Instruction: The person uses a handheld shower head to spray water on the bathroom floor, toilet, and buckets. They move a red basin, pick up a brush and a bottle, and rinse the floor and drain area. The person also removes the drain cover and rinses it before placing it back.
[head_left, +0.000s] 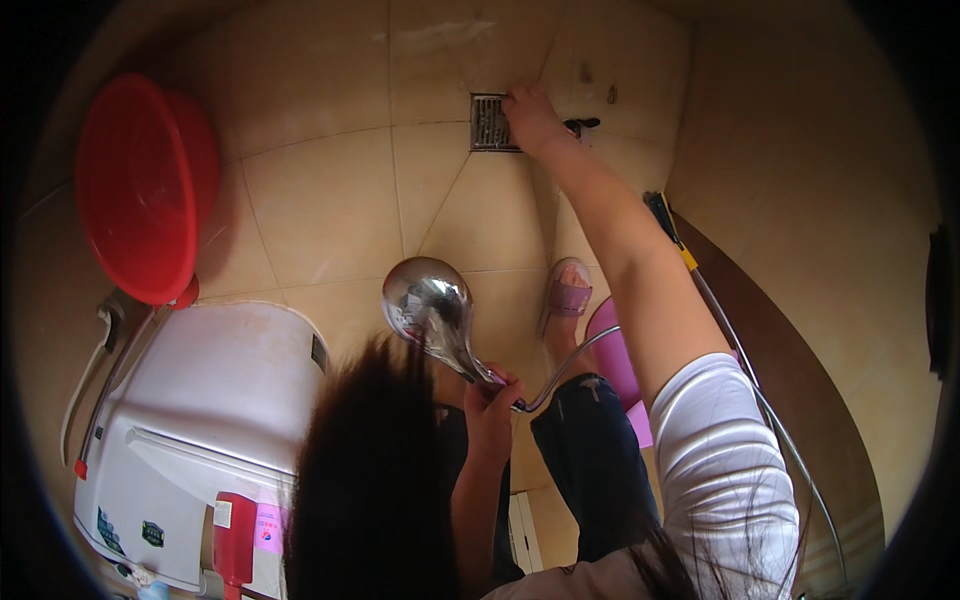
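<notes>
My left hand (491, 397) grips the handle of a chrome hand shower (429, 300), its large round head tipped up and away from me. A metal hose (566, 367) curves off the handle to the right. Reaching down to the tiled floor, my right hand (531, 116) is at the right side of a square metal floor drain grate (490, 124). Its fingers are bent over that edge and cover part of the slats. Whether they pinch anything is hidden. Just right of this wrist lies a small dark object (582, 126), partly covered. Dark hair blocks the lower middle.
A red plastic basin (135, 187) leans at the left. Below it stands a white toilet (217, 367), with a red bottle (234, 536) near it. A pole with a yellow collar (688, 259) and a pink plastic item (611, 352) are right of my sandalled foot (568, 296).
</notes>
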